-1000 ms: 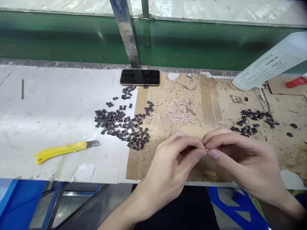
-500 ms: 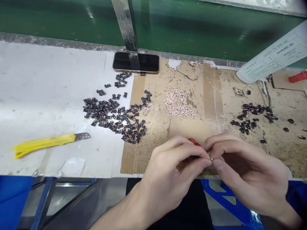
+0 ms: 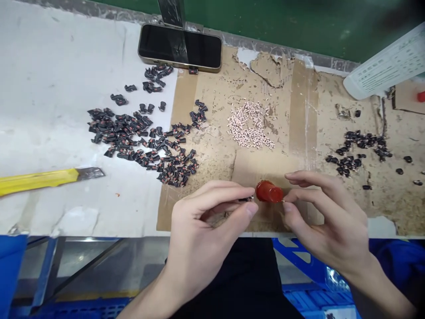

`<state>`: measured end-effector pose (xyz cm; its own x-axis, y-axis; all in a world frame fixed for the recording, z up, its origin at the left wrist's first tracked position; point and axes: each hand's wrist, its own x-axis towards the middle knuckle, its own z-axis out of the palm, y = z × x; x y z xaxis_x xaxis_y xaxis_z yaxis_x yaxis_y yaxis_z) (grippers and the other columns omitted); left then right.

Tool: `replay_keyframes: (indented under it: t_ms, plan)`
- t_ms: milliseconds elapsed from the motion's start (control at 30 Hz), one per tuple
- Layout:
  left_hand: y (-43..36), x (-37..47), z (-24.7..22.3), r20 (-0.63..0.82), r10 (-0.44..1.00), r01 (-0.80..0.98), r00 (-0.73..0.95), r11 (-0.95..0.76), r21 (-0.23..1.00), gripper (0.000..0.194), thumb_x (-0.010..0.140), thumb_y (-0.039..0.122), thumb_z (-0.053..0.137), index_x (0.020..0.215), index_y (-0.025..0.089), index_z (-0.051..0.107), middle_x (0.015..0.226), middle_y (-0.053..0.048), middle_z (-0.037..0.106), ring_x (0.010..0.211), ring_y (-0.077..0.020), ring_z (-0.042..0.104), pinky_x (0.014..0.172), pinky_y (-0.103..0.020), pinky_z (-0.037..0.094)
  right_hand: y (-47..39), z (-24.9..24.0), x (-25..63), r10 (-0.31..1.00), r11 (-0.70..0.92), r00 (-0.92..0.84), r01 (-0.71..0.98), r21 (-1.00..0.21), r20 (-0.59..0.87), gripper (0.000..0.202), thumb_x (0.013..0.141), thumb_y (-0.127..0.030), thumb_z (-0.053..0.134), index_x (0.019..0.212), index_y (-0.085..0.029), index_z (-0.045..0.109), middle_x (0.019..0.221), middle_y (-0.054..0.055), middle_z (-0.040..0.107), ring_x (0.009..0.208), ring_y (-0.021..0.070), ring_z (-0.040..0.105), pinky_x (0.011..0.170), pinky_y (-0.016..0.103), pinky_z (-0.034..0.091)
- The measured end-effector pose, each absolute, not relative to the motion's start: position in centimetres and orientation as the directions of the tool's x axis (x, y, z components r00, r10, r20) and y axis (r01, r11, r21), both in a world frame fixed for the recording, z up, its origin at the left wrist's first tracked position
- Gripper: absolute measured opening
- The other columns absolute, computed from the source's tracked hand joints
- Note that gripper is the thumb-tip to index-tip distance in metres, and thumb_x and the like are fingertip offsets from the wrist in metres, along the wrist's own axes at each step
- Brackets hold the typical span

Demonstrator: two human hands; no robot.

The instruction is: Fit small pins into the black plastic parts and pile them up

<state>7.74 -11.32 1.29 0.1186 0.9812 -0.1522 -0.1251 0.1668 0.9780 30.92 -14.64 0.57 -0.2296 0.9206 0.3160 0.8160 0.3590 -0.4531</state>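
My left hand [image 3: 212,226] pinches a small black part [image 3: 246,199] between thumb and forefinger; most of it is hidden by the fingers. To the right, my right hand [image 3: 325,217] has thumb and forefinger pressed together on something tiny, too small to name. Between the hands a small red, cup-shaped object [image 3: 269,192] lies on the cardboard, its end close to the right fingertips. Beyond it is a scatter of tiny pinkish pieces [image 3: 247,133]. A large heap of black parts with reddish marks [image 3: 126,133] spreads to the left.
A phone [image 3: 181,46] lies at the back by a metal post [image 3: 171,13]. The yellow utility knife [image 3: 40,180] is at the left, blade out. On the right are small dark pieces [image 3: 365,141] and a white bottle [image 3: 385,66]. Torn cardboard [image 3: 212,164] covers the bench.
My hands have moved apart, where their fingertips met before. The red object now shows between them. The view has shifted downward and closer to the bench.
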Motion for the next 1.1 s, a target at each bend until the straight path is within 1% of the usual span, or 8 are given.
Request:
replay_keyframes:
  t_ms: [167,300,367,500,633,767,933,1100]
  plan:
    - [-11.4,7.6,1.2,-0.133,0.987,-0.129,0.095,0.145,0.981,0.027,0.088,0.002,0.073,0.094,0.023,0.088,0.093,0.000,0.080,0.073,-0.0117,0.080,0.071,-0.015,0.069,-14.5,0.4,30.8,0.909,0.391,-0.276,0.824,-0.410,0.311,0.023,0.086,-0.009,0.073,0.102,-0.024,0.066,0.128,0.012,0.071,0.104,0.0289,0.071,0.089,0.047,0.058]
    - [-11.3,7.5,1.3,-0.146,0.988,-0.103,0.060,0.151,0.983,0.028,0.083,0.000,0.078,0.090,0.025,0.089,0.089,0.002,0.083,0.077,-0.0091,0.080,0.072,-0.007,0.064,-14.6,0.7,30.8,0.914,0.382,-0.272,0.827,-0.413,0.301,0.023,0.086,-0.010,0.073,0.102,-0.025,0.068,0.128,0.011,0.071,0.105,0.0292,0.071,0.090,0.046,0.057]
    - [-11.3,7.7,1.2,-0.245,0.965,-0.186,0.094,0.259,0.948,0.027,0.082,0.001,0.081,0.087,0.026,0.089,0.084,0.003,0.084,0.074,-0.0077,0.079,0.068,-0.005,0.062,-14.7,1.0,30.6,0.930,0.341,-0.218,0.811,-0.476,0.295,0.022,0.086,-0.010,0.074,0.100,-0.026,0.068,0.126,0.010,0.072,0.106,0.0285,0.071,0.092,0.045,0.056]
    - [-11.7,8.8,0.8,-0.486,0.807,-0.455,0.334,0.590,0.667,0.017,0.089,0.009,0.083,0.088,0.025,0.089,0.078,0.002,0.085,0.068,-0.0082,0.080,0.068,-0.008,0.064,-15.0,1.9,30.0,0.981,0.143,0.022,0.591,-0.794,0.193,0.013,0.092,-0.013,0.072,0.093,-0.026,0.071,0.117,0.006,0.071,0.107,0.0239,0.070,0.095,0.039,0.058]
    - [-12.1,10.4,0.7,-0.533,0.683,-0.575,0.499,0.722,0.386,0.009,0.088,0.012,0.087,0.086,0.021,0.088,0.078,0.000,0.086,0.072,-0.0076,0.081,0.073,-0.009,0.065,-15.5,2.4,29.2,0.991,-0.030,0.134,0.192,-0.981,-0.004,0.010,0.098,-0.020,0.069,0.090,-0.025,0.072,0.107,0.006,0.072,0.093,0.0183,0.072,0.086,0.032,0.064]
    - [-12.0,11.2,1.2,-0.539,0.620,-0.576,0.570,0.769,0.276,0.006,0.084,0.014,0.091,0.084,0.019,0.087,0.077,0.001,0.085,0.072,-0.0071,0.080,0.070,-0.009,0.064,-15.9,2.4,28.9,0.991,-0.069,0.122,0.082,-0.994,-0.059,0.009,0.099,-0.022,0.071,0.092,-0.025,0.073,0.107,0.007,0.073,0.097,0.0189,0.075,0.082,0.028,0.066]
    - [-12.2,11.1,1.4,-0.536,0.580,-0.544,0.614,0.802,0.245,0.006,0.083,0.017,0.093,0.085,0.019,0.087,0.073,0.001,0.083,0.070,-0.0062,0.079,0.069,-0.008,0.063,-16.0,2.7,28.7,0.994,-0.060,0.099,0.101,-0.993,-0.050,0.010,0.099,-0.018,0.070,0.095,-0.026,0.073,0.106,0.006,0.075,0.087,0.0181,0.075,0.071,0.028,0.066]
    - [-12.4,11.1,1.3,-0.521,0.577,-0.542,0.629,0.806,0.239,0.005,0.085,0.017,0.092,0.086,0.019,0.087,0.074,0.001,0.084,0.068,-0.0053,0.078,0.069,-0.008,0.063,-16.0,3.1,28.6,0.998,-0.015,0.060,0.137,-0.991,-0.007,0.014,0.098,-0.014,0.068,0.098,-0.027,0.074,0.102,0.005,0.077,0.091,0.0180,0.076,0.073,0.026,0.066]
